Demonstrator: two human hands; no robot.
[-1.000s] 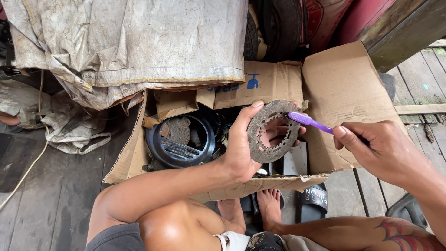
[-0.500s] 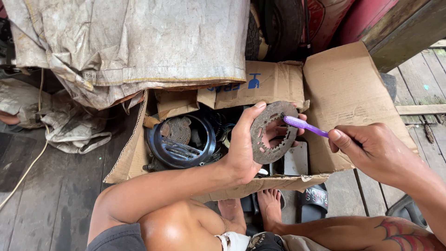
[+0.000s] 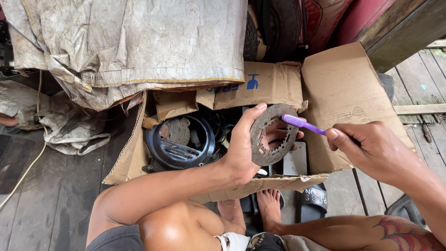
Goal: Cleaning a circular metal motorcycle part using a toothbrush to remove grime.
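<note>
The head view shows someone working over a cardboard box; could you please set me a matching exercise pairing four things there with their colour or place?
Things:
1. toothbrush
2. toothed ring
3. cardboard box
4. tarpaulin

Descriptions:
A. brown, flaps open
B. purple, in the right hand
C. grey and dirty, draped behind the box
D. rusty, gripped by the left hand

Pairs: 1-B, 2-D, 3-A, 4-C

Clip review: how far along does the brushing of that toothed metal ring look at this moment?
Done: nothing clearly finished; the ring looks grimy all over. In hand: left hand holds it upright over the cardboard box, while right hand sets the purple toothbrush at its upper edge. Left: most of its face.
</note>
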